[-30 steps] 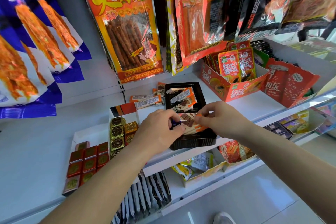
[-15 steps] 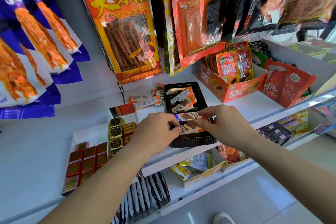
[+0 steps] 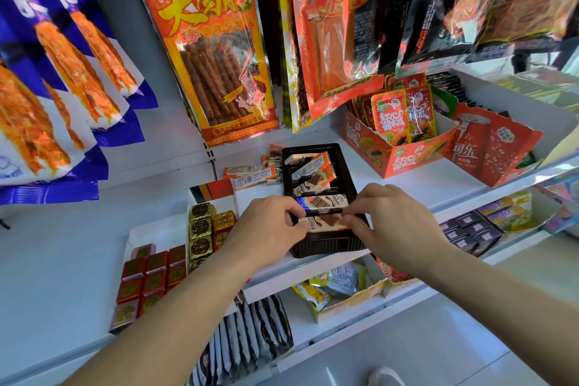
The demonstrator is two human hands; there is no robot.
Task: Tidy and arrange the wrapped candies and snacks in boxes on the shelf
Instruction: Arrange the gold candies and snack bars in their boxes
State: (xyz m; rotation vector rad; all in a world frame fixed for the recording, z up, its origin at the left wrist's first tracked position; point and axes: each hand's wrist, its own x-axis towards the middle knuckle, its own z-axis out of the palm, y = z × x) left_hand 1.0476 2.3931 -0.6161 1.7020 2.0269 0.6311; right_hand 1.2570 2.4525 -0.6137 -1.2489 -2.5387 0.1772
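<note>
A black plastic tray [image 3: 326, 249] sits on the white shelf [image 3: 416, 185] and holds several wrapped chocolate bars. My left hand [image 3: 266, 229] pinches the left end of a blue-and-white chocolate bar [image 3: 322, 202] lying across the tray. My right hand [image 3: 391, 222] pinches the right end of the chocolate bars there. An orange-and-white bar [image 3: 326, 222] lies just in front of the blue one, between both hands. More orange-wrapped bars [image 3: 313, 166] lie in the tray's far half. Loose bars [image 3: 250, 177] rest on the shelf left of the tray.
A white box [image 3: 156, 230] at the left holds red square candies [image 3: 150, 276] and gold ones [image 3: 202, 229]. A red snack carton [image 3: 398, 150] and a red cola-print box [image 3: 492, 147] stand at the right. Large snack bags [image 3: 213, 50] hang above. Lower shelves hold more packets.
Both hands have shifted slightly forward over the tray's near half. The blue-and-white bar now lies flat across the tray, with the orange-and-white bar in front of it.
</note>
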